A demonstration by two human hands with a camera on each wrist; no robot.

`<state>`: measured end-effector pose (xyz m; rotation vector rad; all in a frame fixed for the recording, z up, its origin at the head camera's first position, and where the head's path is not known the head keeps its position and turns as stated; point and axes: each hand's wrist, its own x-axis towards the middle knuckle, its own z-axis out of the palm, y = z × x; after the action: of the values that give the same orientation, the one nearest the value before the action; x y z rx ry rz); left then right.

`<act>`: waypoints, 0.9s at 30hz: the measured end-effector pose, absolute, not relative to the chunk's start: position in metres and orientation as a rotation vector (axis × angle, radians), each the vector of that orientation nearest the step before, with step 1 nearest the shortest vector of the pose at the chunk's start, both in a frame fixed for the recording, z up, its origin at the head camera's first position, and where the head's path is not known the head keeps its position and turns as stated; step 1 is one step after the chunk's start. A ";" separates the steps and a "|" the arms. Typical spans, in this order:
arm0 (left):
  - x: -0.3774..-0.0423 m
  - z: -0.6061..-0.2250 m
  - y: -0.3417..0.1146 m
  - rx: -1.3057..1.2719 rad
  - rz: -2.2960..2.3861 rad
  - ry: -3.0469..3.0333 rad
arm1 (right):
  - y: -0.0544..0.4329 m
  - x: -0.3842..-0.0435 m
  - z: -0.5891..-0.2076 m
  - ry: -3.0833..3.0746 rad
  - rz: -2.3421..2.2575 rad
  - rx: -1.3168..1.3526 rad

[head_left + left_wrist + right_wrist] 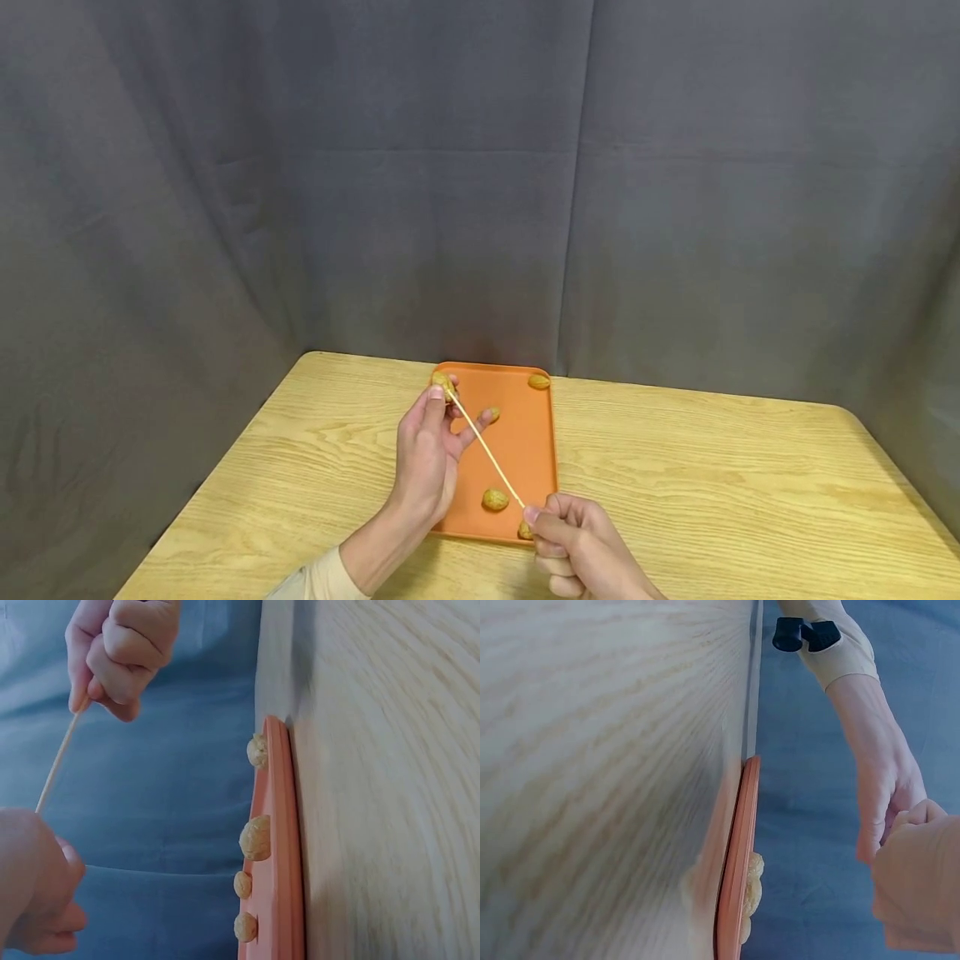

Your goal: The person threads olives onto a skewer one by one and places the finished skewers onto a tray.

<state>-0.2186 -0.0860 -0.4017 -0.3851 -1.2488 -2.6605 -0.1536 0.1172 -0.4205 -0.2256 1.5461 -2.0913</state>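
My left hand (427,462) holds a walnut (441,382) between thumb and fingers over the far left part of an orange tray (517,433). A thin pale wooden stick (486,447) slants from that walnut down to my right hand (585,542). One end of it meets the nut beside the left thumb. Thumb and curled fingers of the right hand pinch the other end, just off the tray's near right corner. In the left wrist view, the stick (56,769) runs between both hands, raised above the tray; the held walnut is hidden there.
Several more walnuts lie on the tray: one at the far right corner (538,381), one partly behind the left fingers (493,414), and others near the front edge (495,500). The wooden table (712,475) is bordered behind by a grey curtain (450,208).
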 end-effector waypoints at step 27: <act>-0.218 -0.400 -0.083 -0.388 -2.584 -1.260 | 0.115 -0.153 -0.425 1.474 -2.104 -0.202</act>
<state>-0.2176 -0.0825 -0.4005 -0.3884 -1.2598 -2.5838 -0.1530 0.1147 -0.4252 -0.2025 1.4737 -2.1042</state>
